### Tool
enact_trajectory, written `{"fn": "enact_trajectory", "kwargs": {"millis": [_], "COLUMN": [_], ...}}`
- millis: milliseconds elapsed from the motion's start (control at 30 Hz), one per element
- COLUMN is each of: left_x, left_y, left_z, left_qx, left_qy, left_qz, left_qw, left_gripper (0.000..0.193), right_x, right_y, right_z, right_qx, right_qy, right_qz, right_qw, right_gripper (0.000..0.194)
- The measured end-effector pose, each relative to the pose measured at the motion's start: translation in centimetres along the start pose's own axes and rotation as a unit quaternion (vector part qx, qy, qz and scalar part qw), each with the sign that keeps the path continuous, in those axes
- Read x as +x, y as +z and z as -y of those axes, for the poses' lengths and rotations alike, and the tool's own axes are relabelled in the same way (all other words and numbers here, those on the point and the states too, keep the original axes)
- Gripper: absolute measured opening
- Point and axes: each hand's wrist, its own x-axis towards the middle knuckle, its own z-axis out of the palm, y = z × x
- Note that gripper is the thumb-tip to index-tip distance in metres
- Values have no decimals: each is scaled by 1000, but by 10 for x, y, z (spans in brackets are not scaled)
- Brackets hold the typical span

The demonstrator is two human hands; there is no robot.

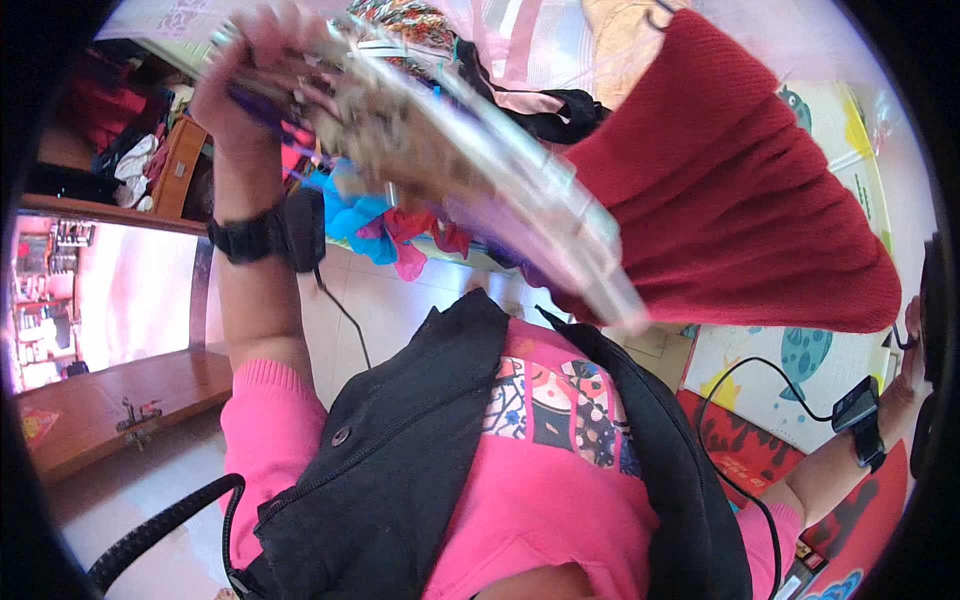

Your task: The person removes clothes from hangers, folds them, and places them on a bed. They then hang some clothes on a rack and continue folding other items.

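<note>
At the upper left my left hand (251, 82) is raised and blurred by motion, its fingers about one end of a long blurred bundle (420, 142). The bundle slants down to the right, with brownish, purple and pale shiny parts; its exact kind cannot be told. Beside it a dark red knit garment (735, 202) spreads out in folds, with a dark hook (658, 19) at its upper end. My right hand (909, 360) is at the far right rim, close to the garment's lower corner and partly hidden by a dark object (932, 330); its grip is unclear.
Heaped clothes (367, 217) lie ahead, with a black garment (555, 109) higher up. To the left stand a wooden cabinet (176, 165) and its open mirrored door (135, 405). A fish-patterned panel (806, 360) is at right. Black cables (731, 375) run from both wrist devices.
</note>
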Motion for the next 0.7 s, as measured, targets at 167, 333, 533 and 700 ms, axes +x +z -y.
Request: {"fn": "enact_trajectory", "kwargs": {"millis": [167,333,533,700], "left_x": [130,146,86,19], "left_y": [-14,-18,12,-13], "left_z": [-15,17,90,126], "left_qx": [-239,-160,256,254], "left_qy": [58,124,-246,-377], "left_qz": [217,283,206,308], "left_qw": [945,938,912,836], "left_gripper": [33,41,21,16], "right_x": [28,69,44,24], "right_y": [-88,-141,-118,-107], "right_z": [-40,-105,-165,-184], "right_qx": [-124,-77,-105,-128], "right_qy": [-353,-189,-146,-108], "right_qz": [274,228,224,209], "right_qw": [886,952,958,963], "right_gripper": [35,24,26,28]}}
